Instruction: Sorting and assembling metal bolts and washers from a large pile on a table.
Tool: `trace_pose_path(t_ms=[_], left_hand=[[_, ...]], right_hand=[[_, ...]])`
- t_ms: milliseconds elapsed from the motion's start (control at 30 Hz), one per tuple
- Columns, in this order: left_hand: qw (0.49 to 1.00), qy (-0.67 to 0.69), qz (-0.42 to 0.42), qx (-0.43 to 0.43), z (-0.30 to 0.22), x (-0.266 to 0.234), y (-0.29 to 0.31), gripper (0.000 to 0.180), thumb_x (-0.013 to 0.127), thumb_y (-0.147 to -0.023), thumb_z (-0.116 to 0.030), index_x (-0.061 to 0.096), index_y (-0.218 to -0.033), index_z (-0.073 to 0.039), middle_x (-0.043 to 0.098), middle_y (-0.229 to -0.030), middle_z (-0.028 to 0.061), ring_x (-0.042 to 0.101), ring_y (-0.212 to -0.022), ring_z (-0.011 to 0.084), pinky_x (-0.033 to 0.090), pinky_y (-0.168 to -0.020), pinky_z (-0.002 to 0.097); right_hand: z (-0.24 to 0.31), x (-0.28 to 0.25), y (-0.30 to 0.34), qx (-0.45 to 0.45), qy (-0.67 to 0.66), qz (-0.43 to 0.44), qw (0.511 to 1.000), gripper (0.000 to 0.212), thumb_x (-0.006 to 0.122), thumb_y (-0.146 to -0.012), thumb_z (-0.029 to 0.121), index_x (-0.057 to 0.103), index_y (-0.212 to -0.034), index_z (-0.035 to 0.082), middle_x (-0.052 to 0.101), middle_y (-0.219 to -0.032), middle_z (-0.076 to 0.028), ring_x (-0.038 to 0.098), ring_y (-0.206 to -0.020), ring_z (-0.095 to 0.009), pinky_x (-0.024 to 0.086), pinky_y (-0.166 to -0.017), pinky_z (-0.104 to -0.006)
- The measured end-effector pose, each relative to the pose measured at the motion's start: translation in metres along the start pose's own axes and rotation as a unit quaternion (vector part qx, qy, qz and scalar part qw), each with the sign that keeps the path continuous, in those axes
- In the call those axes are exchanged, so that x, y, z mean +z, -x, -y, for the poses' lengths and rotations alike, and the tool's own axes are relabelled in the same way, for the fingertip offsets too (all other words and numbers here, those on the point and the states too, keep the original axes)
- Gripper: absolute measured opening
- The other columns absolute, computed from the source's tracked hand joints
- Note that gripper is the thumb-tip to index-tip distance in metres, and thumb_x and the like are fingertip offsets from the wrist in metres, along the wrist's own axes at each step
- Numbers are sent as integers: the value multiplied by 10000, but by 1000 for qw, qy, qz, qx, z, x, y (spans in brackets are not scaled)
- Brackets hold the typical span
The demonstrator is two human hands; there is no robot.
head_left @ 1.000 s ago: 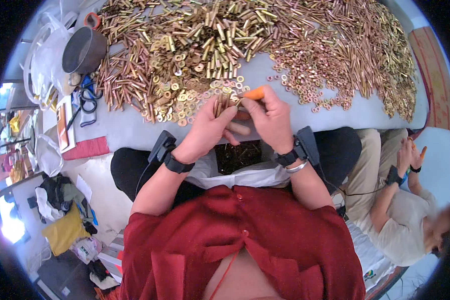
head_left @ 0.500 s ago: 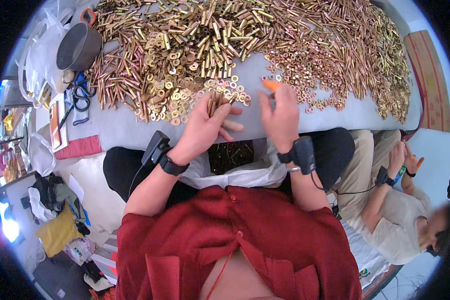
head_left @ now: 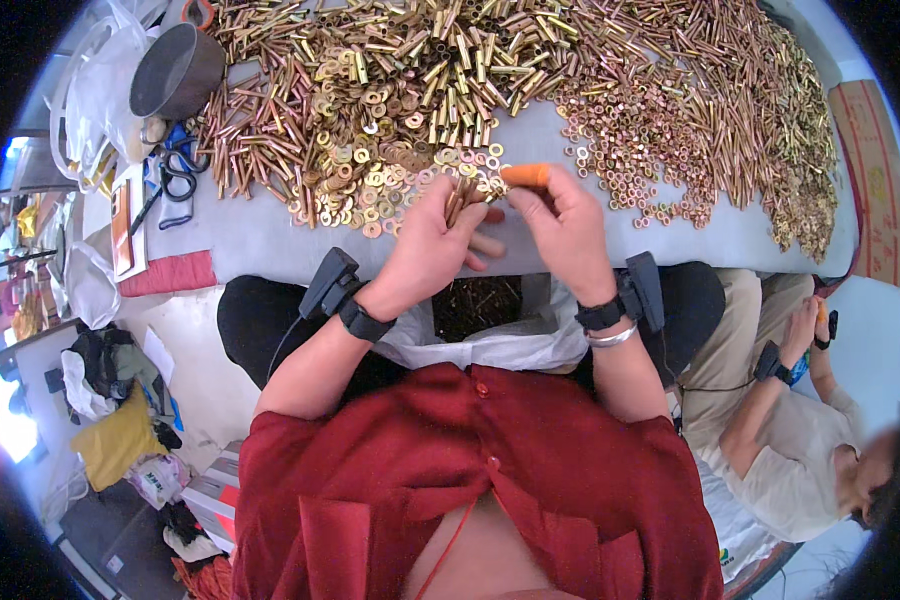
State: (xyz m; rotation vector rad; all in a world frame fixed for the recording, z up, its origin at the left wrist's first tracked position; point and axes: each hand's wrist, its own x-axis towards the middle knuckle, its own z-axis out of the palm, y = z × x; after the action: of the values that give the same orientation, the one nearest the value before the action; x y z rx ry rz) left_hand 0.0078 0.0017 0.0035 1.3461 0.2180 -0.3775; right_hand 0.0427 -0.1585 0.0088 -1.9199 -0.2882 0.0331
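My left hand [head_left: 432, 245] is closed around several slim brass-coloured metal pins [head_left: 458, 200], their ends showing above the thumb. Beside it my right hand [head_left: 570, 232] wears an orange finger cover [head_left: 526, 176] on the index finger. Its thumb and index finger come together close to the ends of the pins; whatever lies between them is too small to make out. Just beyond my hands, flat washers [head_left: 355, 182] are heaped on the grey tabletop [head_left: 270, 240]. Short metal sleeves [head_left: 457, 118] lie behind the washers, and small nuts [head_left: 635, 165] spread to the right.
Long pins [head_left: 250, 150] cover the table's left, with more metal parts [head_left: 760, 110] at the right. A dark pot [head_left: 178, 78] and scissors [head_left: 177, 178] sit at the left edge. A white sack [head_left: 450, 352] with dark contents lies between my legs. Another person [head_left: 790, 450] sits at right.
My right hand has moved left to meet the pins in my left hand, its thumb and index finger closing together. The view has shifted slightly. The other person's hands have come closer together.
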Motion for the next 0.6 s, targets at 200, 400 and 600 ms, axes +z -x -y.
trace_pose_path(t_ms=[200, 400, 600], left_hand=[[999, -41, -4, 26, 4, 1, 4, 120, 467, -953, -84, 427, -1037, -10, 644, -982, 118, 690, -738, 197, 543, -523, 247], [972, -185, -19, 143, 11, 1, 6, 122, 484, -944, -71, 437, -1035, -6, 666, -921, 105, 690, -707, 186, 542, -514, 251], [999, -38, 29, 21, -6, -1, 5, 132, 500, -937, -67, 441, -1042, -16, 667, -918, 103, 685, -689, 163, 531, -500, 242]], right_hand=[[2, -1, 7, -3, -85, 27, 996, 164, 603, -814, -18, 653, -969, 3, 632, -886, -80, 616, -785, -138, 489, -684, -253], [8, -6, 7, 5, -54, 41, 998, 161, 602, -812, -23, 648, -964, 2, 624, -874, -87, 619, -779, -158, 489, -683, -257], [11, -6, 10, -68, -22, 23, 997, 144, 584, -819, -27, 626, -954, 4, 609, -870, -103, 614, -766, -187, 491, -677, -281]])
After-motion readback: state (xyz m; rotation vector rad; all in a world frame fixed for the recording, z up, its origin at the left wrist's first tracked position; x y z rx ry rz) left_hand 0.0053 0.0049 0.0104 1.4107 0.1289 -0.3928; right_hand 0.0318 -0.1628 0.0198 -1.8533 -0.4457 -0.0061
